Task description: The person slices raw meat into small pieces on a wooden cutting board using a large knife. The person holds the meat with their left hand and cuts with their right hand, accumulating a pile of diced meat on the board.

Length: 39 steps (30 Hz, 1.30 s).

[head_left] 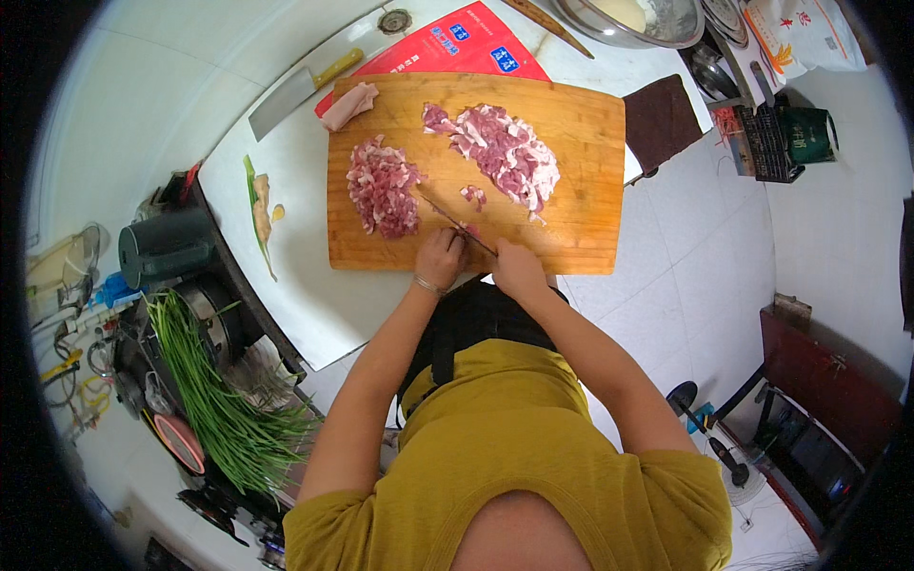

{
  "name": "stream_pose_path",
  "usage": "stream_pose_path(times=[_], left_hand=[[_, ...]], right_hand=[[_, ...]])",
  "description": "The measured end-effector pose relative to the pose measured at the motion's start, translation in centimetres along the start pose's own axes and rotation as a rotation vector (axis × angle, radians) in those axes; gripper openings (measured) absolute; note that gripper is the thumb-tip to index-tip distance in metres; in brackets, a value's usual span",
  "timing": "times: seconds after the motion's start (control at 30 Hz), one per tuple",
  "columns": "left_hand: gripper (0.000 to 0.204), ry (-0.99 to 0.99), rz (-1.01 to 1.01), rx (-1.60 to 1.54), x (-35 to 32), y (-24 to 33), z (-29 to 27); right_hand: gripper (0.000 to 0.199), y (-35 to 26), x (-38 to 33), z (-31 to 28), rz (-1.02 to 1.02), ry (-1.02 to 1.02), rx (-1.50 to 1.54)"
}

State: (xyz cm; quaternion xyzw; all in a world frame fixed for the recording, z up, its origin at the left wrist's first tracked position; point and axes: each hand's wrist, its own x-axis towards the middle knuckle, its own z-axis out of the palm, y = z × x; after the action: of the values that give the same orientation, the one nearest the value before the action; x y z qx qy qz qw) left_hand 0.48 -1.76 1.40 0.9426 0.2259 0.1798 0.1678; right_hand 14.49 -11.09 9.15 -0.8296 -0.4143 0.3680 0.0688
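My right hand (520, 269) is closed round the handle of a kitchen knife (443, 208), whose thin blade slants away to the left over the near edge of a wooden cutting board (381, 259). Close beside the blade, my left hand (441, 259) rests on the board with its fingers curled; what they press on is hidden. Small bits of meat (473, 196) lie just past the blade. A heap of diced meat (381, 186) sits on the left of the board, sliced meat (505, 152) on the right. One pale pink piece (350, 106) lies at the far left corner.
A cleaver (295, 100) with a yellow handle lies beyond the board, near a red printed sheet (466, 43). Ginger and scallion (260, 209) lie left on the white table (295, 295). Further left are long green chives (214, 390); a metal bowl (657, 24) stands far right.
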Motion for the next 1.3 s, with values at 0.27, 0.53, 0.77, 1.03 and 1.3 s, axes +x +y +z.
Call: stream_pose_path(times=[0.27, 0.53, 0.77, 1.03, 1.3], left_hand=[[0.034, 0.008, -0.004, -0.121, 6.8, 0.5, -1.3], [0.029, -0.114, 0.437, 0.06, 3.4, -2.1, 0.0], [0.021, -0.031, 0.351, 0.236, 3.8, -9.0, -6.7], [0.022, -0.059, -0.058, 0.089, 11.6, -7.7, -6.0], [0.023, -0.15, -0.035, 0.173, 17.2, -11.6, 0.6]], right_hand=[[0.022, 3.8, -0.6, -2.1, 0.059, 0.19, 0.21], [0.021, 3.9, -0.7, -3.1, 0.03, 0.258, 0.334], [0.024, 3.2, -0.6, -3.3, 0.037, 0.221, 0.418], [0.029, 4.5, -1.0, -3.2, 0.042, 0.214, 0.484], [0.028, 5.8, -3.0, -3.3, 0.109, 0.185, 0.496]])
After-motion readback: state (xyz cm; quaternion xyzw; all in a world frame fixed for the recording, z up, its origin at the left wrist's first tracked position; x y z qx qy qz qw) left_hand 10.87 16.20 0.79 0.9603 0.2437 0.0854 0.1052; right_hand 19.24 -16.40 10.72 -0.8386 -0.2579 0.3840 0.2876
